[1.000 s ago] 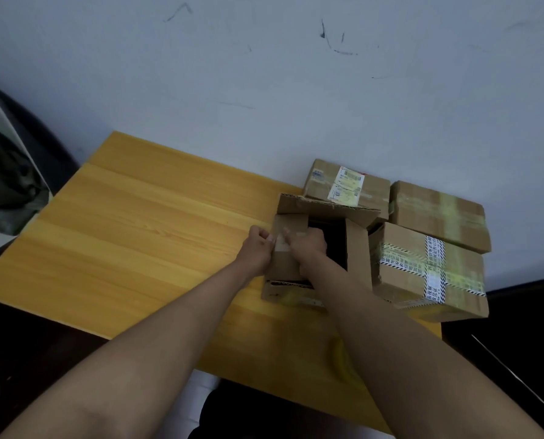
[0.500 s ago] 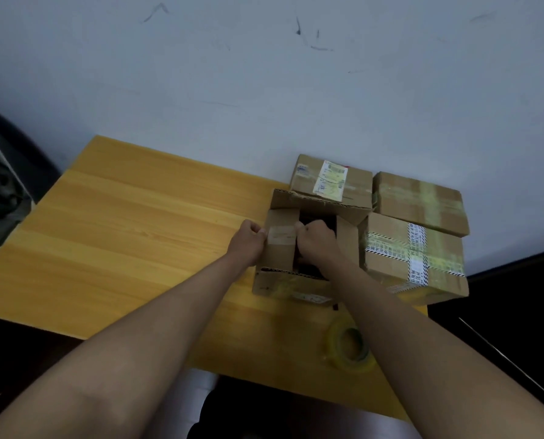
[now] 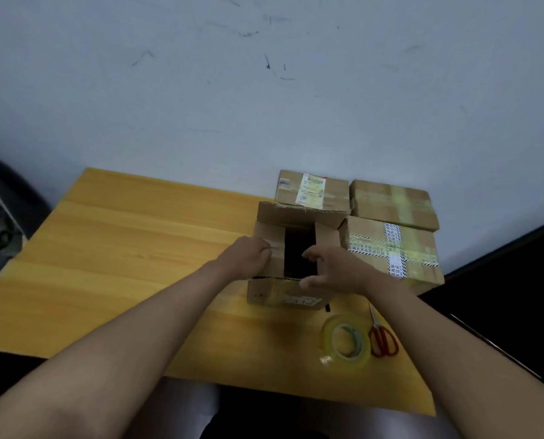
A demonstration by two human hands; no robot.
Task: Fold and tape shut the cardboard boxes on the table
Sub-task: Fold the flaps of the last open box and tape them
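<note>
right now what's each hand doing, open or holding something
Left hand: closed on the left flap of the open box.
Right hand: open, fingers spread over the box, holding nothing.

Room: pale wall, wooden worktop

Grey-white wall (image 3: pixel 264 90), scuffed with dark marks; yellow wood-grain worktop (image 3: pixel 122 248) set against it; dark floor (image 3: pixel 501 296) at right.

One camera sits on my head, looking forward and down over my forearms. It faces the scuffed pale wall (image 3: pixel 264 90), with the yellow wooden table (image 3: pixel 137 248) close below.
</note>
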